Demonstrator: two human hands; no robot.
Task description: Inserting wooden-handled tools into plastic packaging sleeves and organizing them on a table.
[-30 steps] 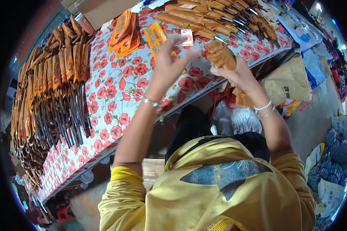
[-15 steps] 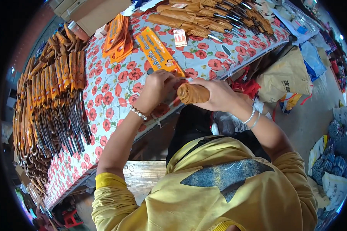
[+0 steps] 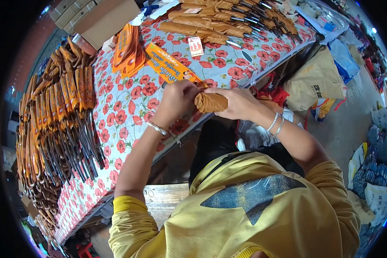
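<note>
My right hand is wrapped round a rolled brown umbrella, its gathered fabric end pointing left, at the near edge of the table. My left hand is closed just left of that end, with thumb and fingers pinched together. Whatever lies between them is hidden by the hand. Right beyond my left hand lies an orange printed sleeve, flat on the flowered tablecloth. A small white card with red figures rests past the sleeve.
More orange sleeves lie in a pile farther left. Brown umbrellas are heaped at the back. Along the left side, several sleeved umbrellas with dark shafts lie stacked. Cardboard boxes stand behind; a beige sack sits on the floor right.
The whole view has tilted slightly. My left wrist has turned a little, and the umbrella's end now sits close against my left fingers. My right hand keeps its grip.
</note>
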